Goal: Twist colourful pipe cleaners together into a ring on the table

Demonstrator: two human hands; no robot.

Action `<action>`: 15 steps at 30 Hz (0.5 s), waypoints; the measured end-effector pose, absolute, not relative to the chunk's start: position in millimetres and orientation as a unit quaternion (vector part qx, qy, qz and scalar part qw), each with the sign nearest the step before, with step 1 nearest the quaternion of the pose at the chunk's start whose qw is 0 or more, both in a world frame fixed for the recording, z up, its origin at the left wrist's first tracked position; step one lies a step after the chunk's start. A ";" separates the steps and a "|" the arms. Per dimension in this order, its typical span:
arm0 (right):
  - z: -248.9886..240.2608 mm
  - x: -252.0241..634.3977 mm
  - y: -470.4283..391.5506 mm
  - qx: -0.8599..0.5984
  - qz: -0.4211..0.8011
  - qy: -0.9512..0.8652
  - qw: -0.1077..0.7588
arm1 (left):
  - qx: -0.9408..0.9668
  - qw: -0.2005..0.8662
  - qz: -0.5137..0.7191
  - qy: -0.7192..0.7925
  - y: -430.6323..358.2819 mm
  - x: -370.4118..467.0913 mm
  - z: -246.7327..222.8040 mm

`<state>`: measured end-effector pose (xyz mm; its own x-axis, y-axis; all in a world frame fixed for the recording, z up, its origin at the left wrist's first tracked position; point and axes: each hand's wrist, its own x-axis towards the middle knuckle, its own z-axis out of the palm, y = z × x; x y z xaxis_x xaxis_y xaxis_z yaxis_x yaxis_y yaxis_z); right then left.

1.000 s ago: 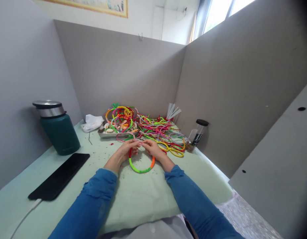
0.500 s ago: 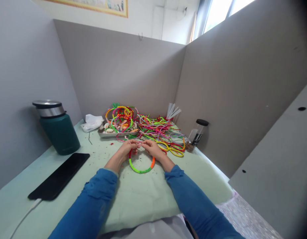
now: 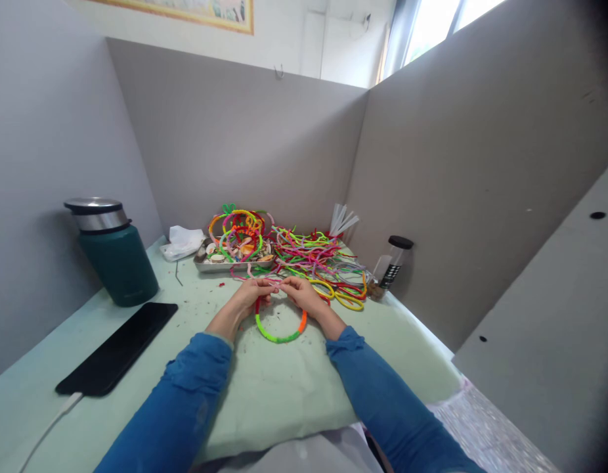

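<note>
Left hand (image 3: 255,293): grip pinching pink pipe cleaner (image 3: 276,285) at far side of multicolored ring (image 3: 279,339) | right hand (image 3: 300,292): grip closing on same pipe cleaner, fingertips nearly meeting left's | ring: hanging or lying over desk (image 3: 279,394), cannot tell, nearer side curving toward wearer

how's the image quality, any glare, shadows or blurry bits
Head view: window blown out white, upper right corner dark, soft shadow behind green bottle on left partition, floor smeared, detail between left hand and right hand too small to read.
</note>
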<state>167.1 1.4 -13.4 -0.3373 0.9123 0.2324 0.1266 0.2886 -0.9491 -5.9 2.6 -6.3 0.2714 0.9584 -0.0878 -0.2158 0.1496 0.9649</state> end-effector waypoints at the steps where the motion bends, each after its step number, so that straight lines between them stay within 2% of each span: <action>1: -13.2 167.1 1.4 -0.382 0.460 -0.677 0.429 | 0.469 0.644 0.455 0.399 2.6 -6.1 -6.0; 15: -15.5 168.4 3.8 -0.372 0.449 -0.686 0.436 | 0.487 0.623 0.443 0.423 5.4 -5.7 -9.8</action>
